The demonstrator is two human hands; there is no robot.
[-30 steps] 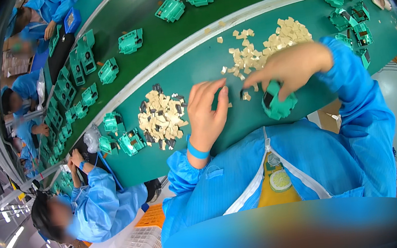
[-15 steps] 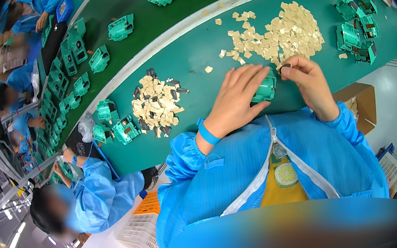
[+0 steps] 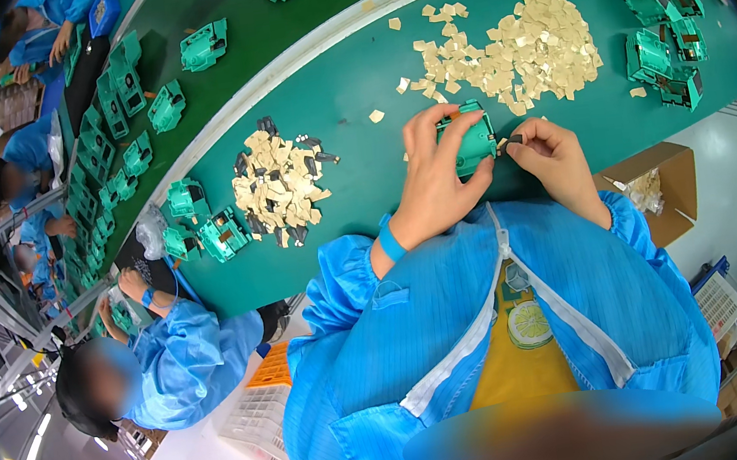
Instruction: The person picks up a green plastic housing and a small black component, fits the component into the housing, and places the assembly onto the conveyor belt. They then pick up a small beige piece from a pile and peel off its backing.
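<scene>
A: Table top (image 3: 352, 94)?
B: Dark green, pale strip along the belt edge.
A: Part held in the left hand (image 3: 433, 187)?
B: Teal-green plastic housing (image 3: 468, 140), small orange spot on top. Same teal on the stacked housings (image 3: 665, 56) far right.
A: The piles?
B: Big pile of chips (image 3: 521, 50) cream-beige; smaller pile (image 3: 276, 186) beige mixed with black bits.
A: Clothing?
B: Bright blue coat (image 3: 491, 325), white zip trim, yellow shirt under it, blue wristband (image 3: 391, 243). Cardboard box (image 3: 653, 186) brown.

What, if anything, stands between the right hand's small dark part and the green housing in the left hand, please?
Nothing visible: the right hand pinches the small dark part right at the edge of the green housing gripped by the left hand.
</scene>
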